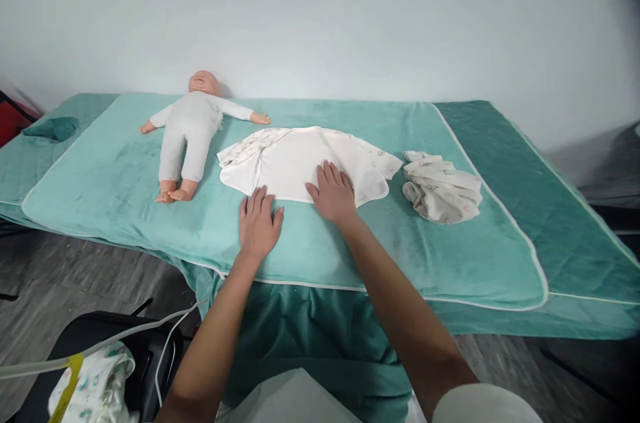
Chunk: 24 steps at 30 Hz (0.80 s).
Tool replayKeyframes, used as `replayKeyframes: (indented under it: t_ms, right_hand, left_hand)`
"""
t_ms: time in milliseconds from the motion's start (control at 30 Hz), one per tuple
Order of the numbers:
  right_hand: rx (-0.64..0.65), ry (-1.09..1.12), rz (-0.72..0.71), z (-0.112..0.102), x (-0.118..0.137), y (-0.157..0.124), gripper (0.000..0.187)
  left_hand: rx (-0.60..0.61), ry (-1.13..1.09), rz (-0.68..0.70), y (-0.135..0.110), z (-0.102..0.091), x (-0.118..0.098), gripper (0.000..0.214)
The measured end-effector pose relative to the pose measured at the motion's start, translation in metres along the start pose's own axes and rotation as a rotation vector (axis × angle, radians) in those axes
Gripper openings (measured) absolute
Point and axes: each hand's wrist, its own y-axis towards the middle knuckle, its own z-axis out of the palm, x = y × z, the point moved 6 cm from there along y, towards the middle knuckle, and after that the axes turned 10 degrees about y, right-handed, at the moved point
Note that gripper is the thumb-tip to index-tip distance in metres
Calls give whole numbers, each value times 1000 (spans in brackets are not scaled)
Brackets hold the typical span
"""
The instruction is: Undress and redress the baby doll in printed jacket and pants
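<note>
White garment (pixel 290 166) lies under the right hand (pixel 334 195), left hand (pixel 259 223) palm-down at its near edge, both with fingers (pixel 259 200) loosely spread.

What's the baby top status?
Right hand open on baby top; left hand open at its near edge. Top spread out. Baby doll left, crumpled printed cloth right.

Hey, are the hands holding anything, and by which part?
Nothing is held: the right hand rests open on the white baby shirt, the left hand open at its near edge.
</note>
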Motion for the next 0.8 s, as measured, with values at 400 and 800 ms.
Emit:
replayKeyframes:
  t_ms: [400, 800]
  right_hand:
    - [2, 17, -9, -3, 5, -8, 67]
    - [102, 294, -187, 3, 34, -46, 77]
  left_hand:
    - [4, -23, -1, 1, -1, 0, 39]
    - [-312, -378, -115, 8, -54, 76, 25]
